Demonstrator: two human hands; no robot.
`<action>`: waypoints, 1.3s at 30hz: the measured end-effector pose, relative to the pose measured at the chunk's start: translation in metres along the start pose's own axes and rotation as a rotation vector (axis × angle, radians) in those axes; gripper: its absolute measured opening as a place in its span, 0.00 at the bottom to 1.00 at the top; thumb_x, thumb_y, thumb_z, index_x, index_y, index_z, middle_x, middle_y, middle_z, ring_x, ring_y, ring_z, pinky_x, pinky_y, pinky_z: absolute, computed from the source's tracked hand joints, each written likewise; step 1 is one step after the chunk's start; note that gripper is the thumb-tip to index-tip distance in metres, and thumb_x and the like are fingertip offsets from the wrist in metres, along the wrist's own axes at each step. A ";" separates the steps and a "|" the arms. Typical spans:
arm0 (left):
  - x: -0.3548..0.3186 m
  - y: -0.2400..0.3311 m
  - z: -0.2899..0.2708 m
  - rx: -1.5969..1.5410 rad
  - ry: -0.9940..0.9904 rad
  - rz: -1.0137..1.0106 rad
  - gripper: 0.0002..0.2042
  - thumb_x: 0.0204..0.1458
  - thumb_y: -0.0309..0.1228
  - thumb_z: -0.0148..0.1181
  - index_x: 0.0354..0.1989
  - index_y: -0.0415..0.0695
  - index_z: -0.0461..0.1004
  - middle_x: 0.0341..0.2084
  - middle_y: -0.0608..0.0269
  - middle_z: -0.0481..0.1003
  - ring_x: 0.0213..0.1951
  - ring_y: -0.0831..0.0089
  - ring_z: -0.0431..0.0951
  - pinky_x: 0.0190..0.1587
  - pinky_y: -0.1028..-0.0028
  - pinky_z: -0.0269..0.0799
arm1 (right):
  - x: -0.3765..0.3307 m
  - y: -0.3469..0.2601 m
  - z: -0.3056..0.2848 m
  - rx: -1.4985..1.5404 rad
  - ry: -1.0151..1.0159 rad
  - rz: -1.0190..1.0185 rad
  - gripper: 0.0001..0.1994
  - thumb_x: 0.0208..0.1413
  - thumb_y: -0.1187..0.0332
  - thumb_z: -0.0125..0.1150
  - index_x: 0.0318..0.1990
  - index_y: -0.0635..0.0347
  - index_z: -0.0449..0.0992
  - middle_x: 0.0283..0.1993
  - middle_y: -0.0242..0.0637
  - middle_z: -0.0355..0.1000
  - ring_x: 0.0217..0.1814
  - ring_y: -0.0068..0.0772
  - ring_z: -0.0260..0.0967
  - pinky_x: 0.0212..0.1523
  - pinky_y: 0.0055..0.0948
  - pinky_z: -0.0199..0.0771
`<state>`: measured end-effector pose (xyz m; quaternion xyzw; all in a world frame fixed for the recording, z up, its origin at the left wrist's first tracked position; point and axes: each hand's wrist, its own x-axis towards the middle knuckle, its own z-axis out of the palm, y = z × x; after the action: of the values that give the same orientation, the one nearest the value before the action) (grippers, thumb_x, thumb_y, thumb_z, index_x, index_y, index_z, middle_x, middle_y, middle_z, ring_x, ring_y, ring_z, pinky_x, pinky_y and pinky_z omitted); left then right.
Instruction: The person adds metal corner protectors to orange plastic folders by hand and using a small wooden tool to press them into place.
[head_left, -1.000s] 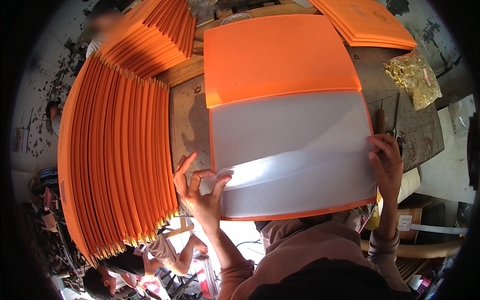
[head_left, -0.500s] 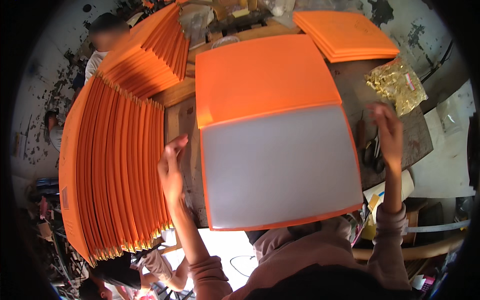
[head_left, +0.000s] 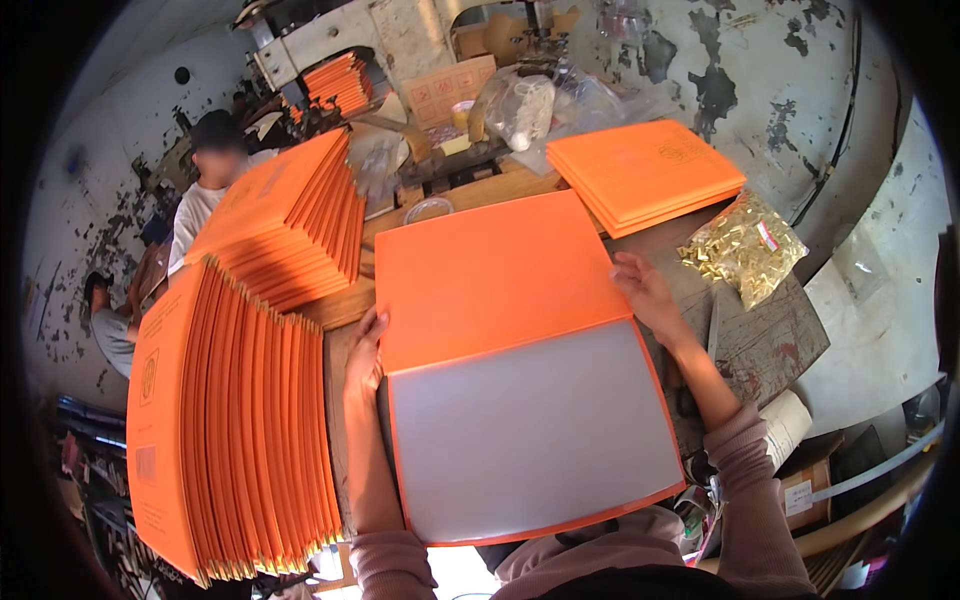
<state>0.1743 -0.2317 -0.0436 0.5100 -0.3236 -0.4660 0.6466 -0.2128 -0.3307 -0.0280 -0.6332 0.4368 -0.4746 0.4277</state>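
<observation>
An open orange folder [head_left: 500, 280] lies in front of me on the worn wooden table [head_left: 760, 340], its near half a clear grey plastic cover [head_left: 530, 430]. My left hand [head_left: 365, 350] rests at the folder's left edge by the fold, fingers on the rim. At the right edge near the fold, my right hand [head_left: 645, 290] touches the orange half. Neither hand lifts the folder.
A long fanned row of orange folders [head_left: 240, 430] stands at my left, with a second stack [head_left: 290, 220] behind it. A flat pile of folders [head_left: 645, 170] lies far right, beside a bag of brass fasteners [head_left: 745, 250]. A seated person [head_left: 205, 185] is at the far left.
My view has lifted toward the far side of the table. Both hands slid from the folder's near corners up along its side edges to the fold line.
</observation>
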 end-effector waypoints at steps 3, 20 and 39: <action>0.000 -0.003 -0.006 -0.195 -0.105 0.042 0.21 0.55 0.25 0.49 0.57 0.35 0.59 0.52 0.57 0.66 0.52 0.73 0.69 0.51 0.77 0.67 | 0.002 0.000 -0.001 0.080 0.035 0.040 0.19 0.54 0.69 0.53 0.52 0.67 0.62 0.42 0.40 0.70 0.45 0.27 0.67 0.45 0.25 0.67; -0.012 -0.019 -0.033 -0.490 -0.416 0.082 0.22 0.51 0.22 0.50 0.55 0.33 0.58 0.50 0.47 0.66 0.50 0.61 0.70 0.47 0.67 0.74 | 0.005 -0.026 -0.135 -0.607 0.232 -0.176 0.10 0.50 0.68 0.58 0.23 0.66 0.76 0.17 0.42 0.71 0.16 0.33 0.69 0.20 0.27 0.68; 0.009 -0.035 -0.080 -0.604 -0.813 -0.130 0.17 0.48 0.27 0.58 0.45 0.33 0.68 0.35 0.53 0.75 0.29 0.67 0.77 0.27 0.76 0.74 | 0.061 -0.087 -0.123 0.096 -0.089 -0.153 0.03 0.51 0.79 0.52 0.33 0.67 0.72 0.29 0.36 0.71 0.32 0.23 0.70 0.34 0.23 0.72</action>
<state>0.2390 -0.2129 -0.0990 0.0967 -0.3674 -0.7388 0.5567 -0.3095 -0.3828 0.0917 -0.6638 0.3446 -0.4978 0.4392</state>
